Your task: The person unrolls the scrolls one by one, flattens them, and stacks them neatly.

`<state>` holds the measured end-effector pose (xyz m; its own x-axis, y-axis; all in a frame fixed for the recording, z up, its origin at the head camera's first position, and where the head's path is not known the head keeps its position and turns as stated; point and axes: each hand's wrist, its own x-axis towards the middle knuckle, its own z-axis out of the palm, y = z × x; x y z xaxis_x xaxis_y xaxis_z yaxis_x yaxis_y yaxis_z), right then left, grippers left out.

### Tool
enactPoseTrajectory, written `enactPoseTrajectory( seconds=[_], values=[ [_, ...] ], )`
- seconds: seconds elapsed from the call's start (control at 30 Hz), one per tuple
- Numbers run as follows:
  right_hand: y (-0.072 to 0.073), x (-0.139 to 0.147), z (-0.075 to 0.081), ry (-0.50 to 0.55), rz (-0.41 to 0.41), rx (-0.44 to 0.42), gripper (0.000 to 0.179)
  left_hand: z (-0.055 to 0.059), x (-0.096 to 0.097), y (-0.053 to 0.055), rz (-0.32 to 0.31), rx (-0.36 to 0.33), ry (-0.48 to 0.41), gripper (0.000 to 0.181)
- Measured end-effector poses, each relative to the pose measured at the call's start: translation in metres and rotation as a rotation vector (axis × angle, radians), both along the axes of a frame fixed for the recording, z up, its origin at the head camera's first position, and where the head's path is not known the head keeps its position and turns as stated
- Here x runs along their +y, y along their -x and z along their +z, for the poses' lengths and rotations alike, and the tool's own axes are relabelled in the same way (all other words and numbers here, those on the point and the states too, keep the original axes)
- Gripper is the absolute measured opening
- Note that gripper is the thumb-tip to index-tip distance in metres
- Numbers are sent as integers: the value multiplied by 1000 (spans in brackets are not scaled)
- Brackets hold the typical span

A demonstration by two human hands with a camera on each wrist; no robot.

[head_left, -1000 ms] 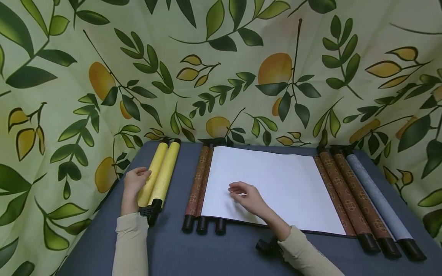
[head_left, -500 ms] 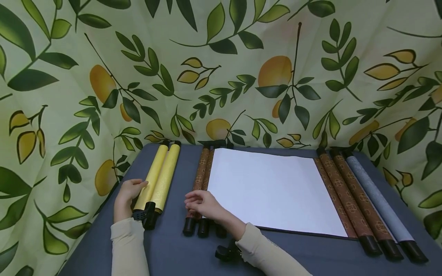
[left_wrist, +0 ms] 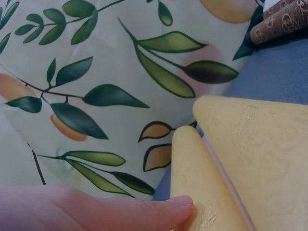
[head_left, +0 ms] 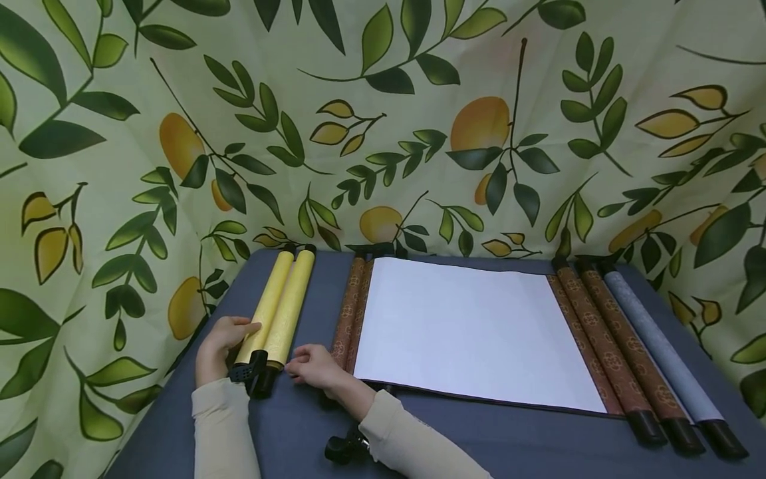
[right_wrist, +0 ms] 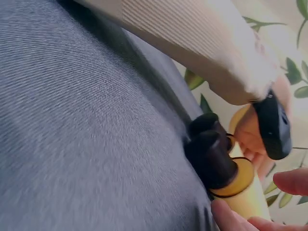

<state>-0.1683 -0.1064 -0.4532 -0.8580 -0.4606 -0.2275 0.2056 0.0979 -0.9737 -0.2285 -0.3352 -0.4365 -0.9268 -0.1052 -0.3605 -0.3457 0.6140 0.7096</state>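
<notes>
Two rolled yellow scrolls with black end knobs lie side by side at the table's left. My left hand is at the outer side of the left yellow scroll, one straight finger touching its top. My right hand, fingers loosely bent, is beside the near end of the right yellow scroll. From the right wrist, its fingertips show right at that scroll's side, close to the black knob, with thumb and fingers apart. The left hand's other fingers are mostly hidden in the head view.
A partly unrolled brown scroll with a blank white sheet covers the middle of the blue-grey table. Brown patterned rolls and a pale blue roll lie at the right. Behind hangs a leaf-print cloth.
My right hand has moved left from over the white sheet to the right yellow scroll. The left hand has lowered slightly along the left scroll and now touches it.
</notes>
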Motion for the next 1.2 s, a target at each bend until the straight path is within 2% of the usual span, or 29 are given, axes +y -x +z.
enactPoseTrajectory(
  seconds=[0.07, 0.1, 0.2, 0.43, 0.5, 0.63, 0.7, 0.83, 0.97, 1.07, 1.2],
  values=[
    [0, -8, -2, -6, -12, -13, 47, 2, 1, -1, 5, -6, -5, 69],
    [0, -11, -3, -1, -22, -18, 48, 8, 6, -5, 13, -22, -13, 68],
    [1, -19, -8, 18, -52, -29, 49, 14, 12, -9, 17, -31, -15, 65],
    [3, -25, -9, 11, -90, -46, 50, 15, 16, -11, 19, -22, 6, 65],
    [3, -27, -9, 2, -96, -41, 43, 15, 17, -11, 8, -11, -1, 64],
    [4, -30, -10, -15, -112, 13, 20, 14, 19, -11, -22, 1, -40, 63],
    [3, -31, -11, -29, -115, 49, 15, 13, 20, -11, -26, -8, -72, 62],
    [3, -28, -12, -64, -129, 117, 26, 12, 23, -10, -39, -16, -137, 60],
    [4, -25, -8, -133, -149, 194, 34, 12, 25, -9, -99, 0, -175, 56],
    [5, -20, -3, -225, -143, 253, 35, 13, 26, -9, -142, 11, -180, 55],
    [7, -11, 6, -307, -125, 297, 37, 13, 27, -8, -150, 13, -164, 58]
  ],
)
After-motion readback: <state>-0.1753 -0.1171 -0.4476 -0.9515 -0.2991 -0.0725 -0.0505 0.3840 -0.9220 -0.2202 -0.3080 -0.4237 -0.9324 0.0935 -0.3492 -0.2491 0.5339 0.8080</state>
